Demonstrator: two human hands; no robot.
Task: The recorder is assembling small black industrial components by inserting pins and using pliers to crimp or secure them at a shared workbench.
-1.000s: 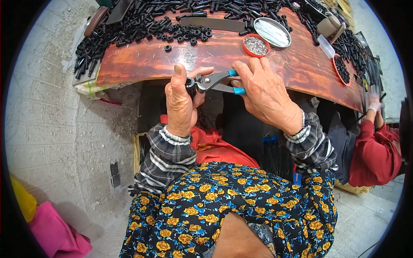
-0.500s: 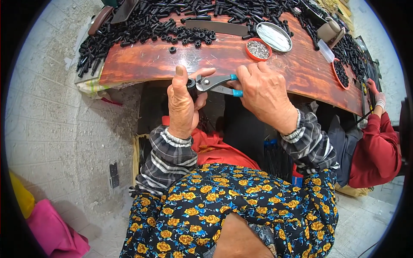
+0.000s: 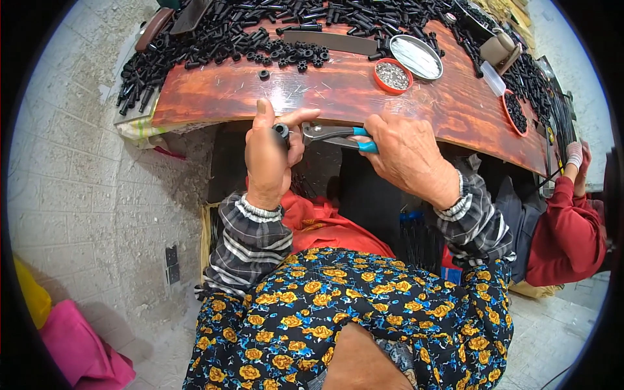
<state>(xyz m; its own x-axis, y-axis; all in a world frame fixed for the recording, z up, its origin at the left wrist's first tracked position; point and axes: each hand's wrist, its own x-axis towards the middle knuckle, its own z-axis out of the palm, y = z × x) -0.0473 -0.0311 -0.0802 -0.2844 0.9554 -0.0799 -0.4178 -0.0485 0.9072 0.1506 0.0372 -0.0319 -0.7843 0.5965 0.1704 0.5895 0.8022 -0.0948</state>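
Note:
My left hand (image 3: 265,162) is closed around a short black tubular plastic part (image 3: 281,130), whose open end faces up between thumb and fingers. The thumb points up and the index finger stretches to the right. Just right of that part are the jaws of the pliers (image 3: 312,132), a small gap away from it. My right hand (image 3: 415,159) grips their teal-tipped handles. Whether anything sits in the jaws is too small to tell. Both hands are at the near edge of the reddish wooden table (image 3: 227,97).
Black bolt-like parts (image 3: 240,42) pile up across the far side, with small gear-like pieces (image 3: 302,57) before them. A red dish of metal bits (image 3: 393,76), a metal tray of white strands (image 3: 416,57) and a mug (image 3: 497,47) stand right. A red-sleeved co-worker (image 3: 565,227) sits far right.
The pliers have drawn back from the black part, and their handles are closer together. Both hands sit slightly lower. The co-worker's hands have come closer together.

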